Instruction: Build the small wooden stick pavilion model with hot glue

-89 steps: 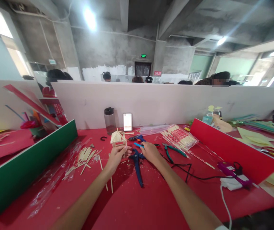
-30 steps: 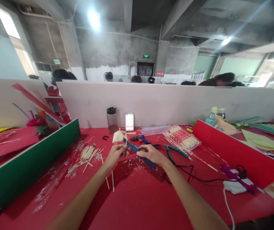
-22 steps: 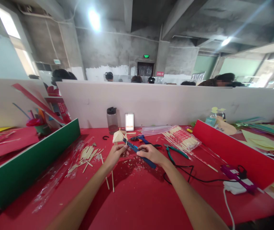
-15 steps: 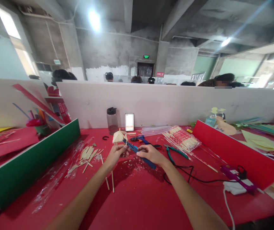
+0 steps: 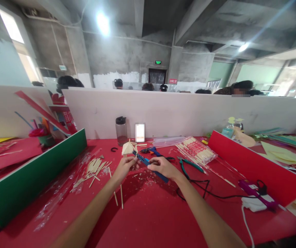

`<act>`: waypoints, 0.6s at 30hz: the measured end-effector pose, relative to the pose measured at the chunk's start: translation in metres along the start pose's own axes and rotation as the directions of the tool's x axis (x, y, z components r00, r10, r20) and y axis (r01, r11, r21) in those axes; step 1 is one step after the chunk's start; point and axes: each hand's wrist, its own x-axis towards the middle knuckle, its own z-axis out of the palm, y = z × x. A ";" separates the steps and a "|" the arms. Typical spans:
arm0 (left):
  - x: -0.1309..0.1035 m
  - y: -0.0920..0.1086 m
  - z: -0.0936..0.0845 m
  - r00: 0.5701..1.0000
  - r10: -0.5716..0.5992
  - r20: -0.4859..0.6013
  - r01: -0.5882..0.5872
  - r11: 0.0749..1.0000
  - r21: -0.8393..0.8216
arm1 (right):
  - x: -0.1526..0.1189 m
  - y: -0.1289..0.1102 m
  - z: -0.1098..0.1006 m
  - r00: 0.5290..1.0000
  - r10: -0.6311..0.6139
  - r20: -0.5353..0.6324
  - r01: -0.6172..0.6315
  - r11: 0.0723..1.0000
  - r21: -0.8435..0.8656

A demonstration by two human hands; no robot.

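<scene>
Your left hand [image 5: 127, 164] has its fingertips pinched on what looks like a short stick [image 5: 136, 155], and your right hand [image 5: 160, 166] grasps the blue cutters [image 5: 143, 159], whose tip meets that stick. Just beyond your left hand is the little stick house [image 5: 128, 148], with the bottle [image 5: 121, 132] and the phone [image 5: 140, 132] farther off against the white partition [image 5: 173, 110].

Around you, a pile of sticks [image 5: 94, 167] lies to the left beside crumpled clear plastic [image 5: 60, 187], and a long loose stick [image 5: 122, 196] lies near your left forearm. On the right you have the green pliers [image 5: 193, 164], a packet of sticks [image 5: 196, 150] and a black cable [image 5: 222, 197] looping close to your right forearm. A green board [image 5: 41, 172] stands along your left and a red board [image 5: 256, 165] along your right; a purple tool [image 5: 256, 193] rests near the latter.

The packet carries red printing you can't make out; the red wall sign [image 5: 173, 81] has white characters, too small to read surely, and the lit green sign [image 5: 158, 62] is equally illegible.

Your surface [image 5: 142, 224] is red, littered with chips between your arms. Beyond the partition, heads show before bare grey concrete walls.
</scene>
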 end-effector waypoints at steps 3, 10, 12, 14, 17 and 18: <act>0.003 -0.001 -0.005 0.999 0.035 0.025 -0.037 0.993 0.110 | 0.000 0.000 -0.001 0.999 -0.034 0.002 0.034 0.999 -0.021; -0.007 0.023 -0.015 0.982 0.164 0.098 -0.191 0.866 0.463 | 0.002 0.003 -0.003 0.998 -0.057 0.003 0.057 0.998 -0.036; -0.009 0.029 -0.016 0.979 0.175 0.107 -0.205 0.851 0.484 | 0.002 0.005 -0.004 0.998 -0.064 0.015 0.064 0.997 -0.030; -0.009 0.030 -0.018 0.978 0.190 0.082 -0.205 0.842 0.498 | 0.002 0.005 -0.005 0.998 -0.068 0.011 0.069 0.997 -0.034; -0.007 0.025 -0.020 0.976 0.219 0.017 -0.194 0.822 0.535 | 0.001 0.003 -0.006 0.998 -0.062 0.000 0.062 0.997 -0.053; -0.006 0.023 -0.021 0.973 0.230 -0.015 -0.184 0.813 0.553 | 0.001 0.003 -0.006 0.998 -0.059 -0.003 0.059 0.997 -0.059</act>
